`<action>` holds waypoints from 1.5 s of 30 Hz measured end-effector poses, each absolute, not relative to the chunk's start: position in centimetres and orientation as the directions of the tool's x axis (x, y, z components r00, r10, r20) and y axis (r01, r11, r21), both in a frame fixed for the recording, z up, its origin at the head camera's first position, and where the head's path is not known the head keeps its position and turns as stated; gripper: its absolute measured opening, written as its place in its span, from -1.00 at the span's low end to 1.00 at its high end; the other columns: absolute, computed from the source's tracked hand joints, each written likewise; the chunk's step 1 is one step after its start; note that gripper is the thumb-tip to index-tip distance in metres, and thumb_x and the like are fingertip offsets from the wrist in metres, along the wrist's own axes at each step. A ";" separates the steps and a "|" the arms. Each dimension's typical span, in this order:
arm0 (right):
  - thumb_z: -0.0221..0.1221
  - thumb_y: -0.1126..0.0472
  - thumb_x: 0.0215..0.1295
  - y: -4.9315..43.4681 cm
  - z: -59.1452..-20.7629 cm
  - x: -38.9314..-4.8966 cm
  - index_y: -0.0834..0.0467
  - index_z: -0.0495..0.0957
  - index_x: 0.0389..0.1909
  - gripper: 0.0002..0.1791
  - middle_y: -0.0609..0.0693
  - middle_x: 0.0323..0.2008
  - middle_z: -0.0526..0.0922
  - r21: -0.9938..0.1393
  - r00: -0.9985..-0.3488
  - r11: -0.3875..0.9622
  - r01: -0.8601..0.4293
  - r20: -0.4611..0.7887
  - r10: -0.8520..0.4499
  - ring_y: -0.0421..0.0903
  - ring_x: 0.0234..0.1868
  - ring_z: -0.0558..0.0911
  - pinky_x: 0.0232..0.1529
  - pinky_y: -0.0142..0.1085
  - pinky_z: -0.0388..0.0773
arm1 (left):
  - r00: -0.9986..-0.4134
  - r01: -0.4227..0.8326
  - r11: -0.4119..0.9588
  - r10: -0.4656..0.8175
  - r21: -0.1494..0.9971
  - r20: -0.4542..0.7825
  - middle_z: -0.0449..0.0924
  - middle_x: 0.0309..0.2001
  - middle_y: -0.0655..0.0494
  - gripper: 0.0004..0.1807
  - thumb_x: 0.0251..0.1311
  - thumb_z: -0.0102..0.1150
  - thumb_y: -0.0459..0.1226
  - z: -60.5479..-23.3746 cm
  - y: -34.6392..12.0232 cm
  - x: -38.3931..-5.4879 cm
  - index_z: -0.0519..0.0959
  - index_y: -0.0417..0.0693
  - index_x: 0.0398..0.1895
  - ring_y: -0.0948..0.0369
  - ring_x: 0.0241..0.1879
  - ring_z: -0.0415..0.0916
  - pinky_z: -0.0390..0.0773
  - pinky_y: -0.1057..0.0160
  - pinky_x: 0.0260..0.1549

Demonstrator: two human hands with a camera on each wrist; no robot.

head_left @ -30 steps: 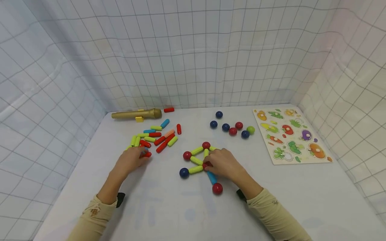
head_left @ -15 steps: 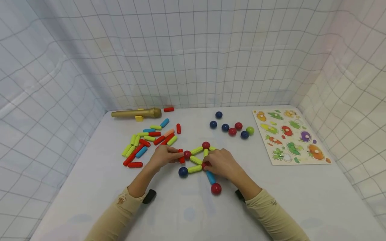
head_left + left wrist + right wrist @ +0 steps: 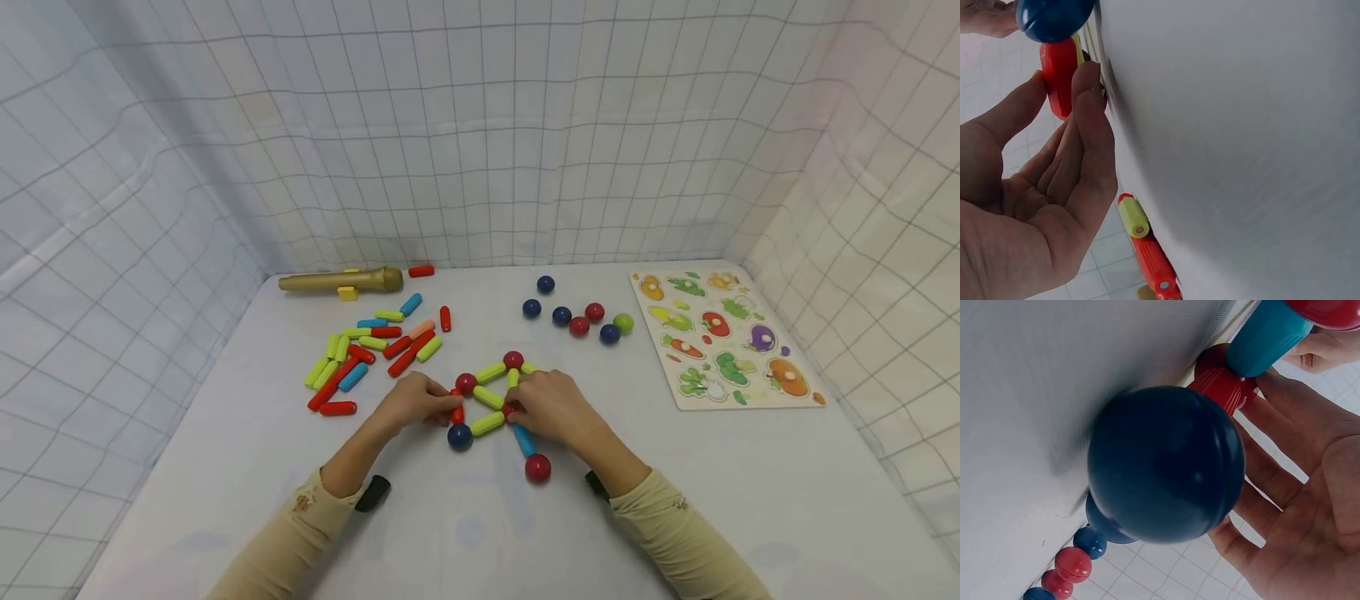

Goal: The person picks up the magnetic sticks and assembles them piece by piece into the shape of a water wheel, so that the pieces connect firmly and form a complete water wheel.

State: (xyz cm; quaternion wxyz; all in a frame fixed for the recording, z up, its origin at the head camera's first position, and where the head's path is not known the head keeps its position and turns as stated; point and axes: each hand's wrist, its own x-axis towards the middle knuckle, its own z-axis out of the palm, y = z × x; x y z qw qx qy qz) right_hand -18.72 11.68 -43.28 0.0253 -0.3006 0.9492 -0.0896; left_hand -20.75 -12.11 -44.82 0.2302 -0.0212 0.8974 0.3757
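My left hand (image 3: 415,402) pinches a red magnetic stick (image 3: 1059,75) between thumb and fingers. One end of this stick meets a dark blue ball (image 3: 460,437), the other lies at a red ball (image 3: 466,383). Both belong to a flat figure of balls and yellow-green sticks (image 3: 487,424). My right hand (image 3: 557,406) holds the figure's middle red ball (image 3: 509,412) with thumb and fingertips, and covers the figure's right part. A blue stick (image 3: 524,440) runs from that ball to a red ball (image 3: 537,468). A large blue ball (image 3: 1166,464) sits by the right fingers.
Loose red, green and blue sticks (image 3: 327,383) lie left of the figure. Behind them rests a gold toy microphone (image 3: 341,282). Several loose balls (image 3: 562,316) are at the back, and a vegetable puzzle board (image 3: 726,342) lies at the right. Gridded cloth walls surround the table.
My left hand has come from the stick pile to the figure, bringing a red stick, which now bridges the left red ball and the blue ball. My right hand has stayed in place.
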 end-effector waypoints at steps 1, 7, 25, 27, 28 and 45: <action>0.39 0.01 0.13 11.7 -43.3 -18.7 0.00 0.74 -0.16 -0.73 -0.16 -0.50 0.56 -0.187 -0.818 0.803 -0.566 0.006 -0.575 -0.24 -0.50 0.40 -0.38 -0.35 0.41 | -0.888 -0.204 0.724 0.145 0.659 -0.435 0.65 -0.57 0.10 -0.63 0.19 0.29 -0.02 -44.8 -12.0 -20.7 0.74 -0.13 -0.18 0.22 -0.47 0.55 0.42 0.37 -0.43; 0.38 0.01 0.13 11.8 -43.1 -18.7 0.00 0.73 -0.19 -0.76 -0.16 -0.52 0.53 -0.185 -0.818 0.802 -0.567 0.010 -0.576 -0.23 -0.51 0.39 -0.40 -0.35 0.39 | -0.873 -0.191 0.743 0.170 0.642 -0.457 0.64 -0.58 0.10 -0.66 0.17 0.32 -0.04 -44.5 -11.3 -21.1 0.75 -0.13 -0.23 0.22 -0.51 0.55 0.40 0.39 -0.48; 0.36 0.07 0.17 11.5 -43.5 -18.8 0.00 0.71 -0.12 -0.75 -0.07 -0.16 0.66 -0.239 -0.807 0.794 -0.559 -0.063 -0.587 -0.18 -0.20 0.57 -0.12 -0.31 0.62 | -0.896 -0.148 0.782 0.153 0.606 -0.416 0.64 -0.34 0.09 -0.63 0.24 0.25 -0.05 -44.7 -10.8 -23.4 0.69 -0.11 -0.05 0.18 -0.34 0.49 0.50 0.36 -0.38; 0.34 0.11 0.18 11.7 -43.5 -18.9 0.00 0.70 -0.07 -0.73 -0.07 -0.10 0.67 -0.252 -0.797 0.784 -0.568 -0.070 -0.600 -0.18 -0.14 0.59 -0.05 -0.27 0.63 | -0.910 -0.088 0.819 0.165 0.567 -0.380 0.66 -0.31 0.08 -0.66 0.27 0.21 -0.09 -44.1 -11.9 -22.9 0.69 -0.11 -0.04 0.18 -0.32 0.50 0.52 0.33 -0.34; 0.34 0.13 0.19 11.8 -43.5 -18.9 0.00 0.70 -0.06 -0.72 -0.08 -0.10 0.68 -0.261 -0.792 0.778 -0.572 -0.072 -0.607 -0.18 -0.13 0.59 -0.04 -0.26 0.63 | -0.919 -0.056 0.843 0.167 0.535 -0.358 0.67 -0.29 0.07 -0.68 0.28 0.20 -0.12 -43.8 -12.6 -22.5 0.68 -0.11 -0.04 0.18 -0.31 0.50 0.54 0.32 -0.34; 0.38 0.09 0.14 12.0 -43.4 -19.1 0.00 0.73 -0.11 -0.73 -0.12 -0.44 0.60 -0.253 -0.865 0.845 -0.471 -0.054 -0.499 -0.23 -0.40 0.46 -0.38 -0.42 0.47 | -0.964 -0.058 0.963 0.014 0.264 -0.265 0.61 -0.35 -0.06 -0.83 0.04 0.38 -0.35 -43.6 -23.0 -19.2 0.62 -0.18 -0.29 0.09 -0.35 0.45 0.45 0.22 -0.46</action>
